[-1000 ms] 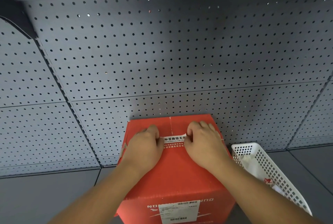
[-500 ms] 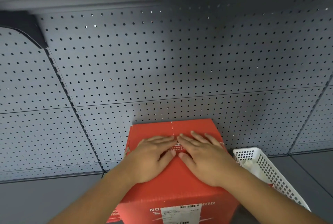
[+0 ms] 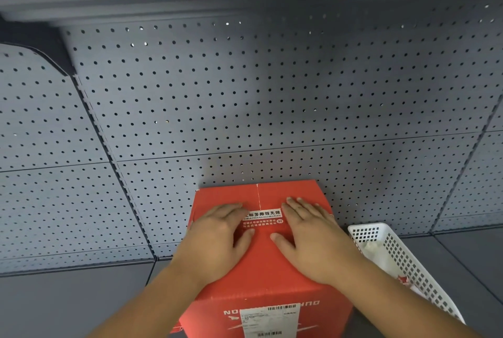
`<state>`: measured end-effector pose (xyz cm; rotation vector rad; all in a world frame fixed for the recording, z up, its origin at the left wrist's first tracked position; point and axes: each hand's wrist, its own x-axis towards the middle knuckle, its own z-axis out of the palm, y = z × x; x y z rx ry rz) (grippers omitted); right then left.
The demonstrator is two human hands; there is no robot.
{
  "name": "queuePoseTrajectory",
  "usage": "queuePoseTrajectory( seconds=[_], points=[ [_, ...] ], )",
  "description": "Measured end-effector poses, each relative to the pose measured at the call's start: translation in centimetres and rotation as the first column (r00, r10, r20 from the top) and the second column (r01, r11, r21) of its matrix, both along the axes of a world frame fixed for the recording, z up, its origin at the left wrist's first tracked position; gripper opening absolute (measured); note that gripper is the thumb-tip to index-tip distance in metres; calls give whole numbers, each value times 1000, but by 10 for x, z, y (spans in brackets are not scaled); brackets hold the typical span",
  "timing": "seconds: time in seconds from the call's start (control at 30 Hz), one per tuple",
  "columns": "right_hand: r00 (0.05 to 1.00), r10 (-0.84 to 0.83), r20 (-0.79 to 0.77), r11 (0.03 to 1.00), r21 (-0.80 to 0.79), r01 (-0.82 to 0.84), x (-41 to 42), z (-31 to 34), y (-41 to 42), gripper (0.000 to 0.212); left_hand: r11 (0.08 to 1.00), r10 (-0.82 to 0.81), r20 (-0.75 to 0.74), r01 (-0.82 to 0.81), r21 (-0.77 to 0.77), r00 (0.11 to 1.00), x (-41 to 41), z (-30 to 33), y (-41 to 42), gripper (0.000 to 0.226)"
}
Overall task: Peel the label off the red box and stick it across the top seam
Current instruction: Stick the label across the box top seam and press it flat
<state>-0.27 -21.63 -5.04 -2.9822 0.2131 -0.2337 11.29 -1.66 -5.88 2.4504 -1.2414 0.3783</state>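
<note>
We press box (image 3: 268,253) top, both hands flat, fingers (image 3: 302,208) spread, gripping nothing; label (image 3: 262,214) lies crosswise between fingertips, spanning seam (image 3: 258,196).

Red box (image 3: 268,261) upright on a grey shelf, top flaps closed. Label (image 3: 262,218), a red-and-white strip with printed characters, lies flat across the top seam (image 3: 258,194), ends hidden.

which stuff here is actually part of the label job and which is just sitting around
Part of the job:
red box
seal label lying across the top seam
left hand and right hand, flat on the box top either side of the label

Just lying about:
white mesh basket, right of the box
grey pegboard behind
shipping sticker on the box front
</note>
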Motion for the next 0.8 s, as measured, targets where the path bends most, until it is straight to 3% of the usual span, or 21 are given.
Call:
queuePoseTrajectory(
  seconds=[0.1, 0.2, 0.53, 0.8],
  points=[
    [985, 169, 17, 986, 7, -170, -3, 1, -3, 68, 979, -191, -109, 197, 45, 976, -3, 7, 3, 50],
    [972, 237, -10, 971, 31, -236, -6, 2, -6, 62, 959, -248, -124, 262, 110, 961, -3, 7, 6, 52],
    [980, 185, 68, 982, -46, -183, -24, 0, -14, 64, 993, -108, 13, 108, -35, 994, -9, 0, 13, 40],
    [965, 162, 206, 977, -172, -127, -26, -2, -11, 41, 997, -61, 99, 64, -30, 993, -11, 1, 14, 34]
  ],
)
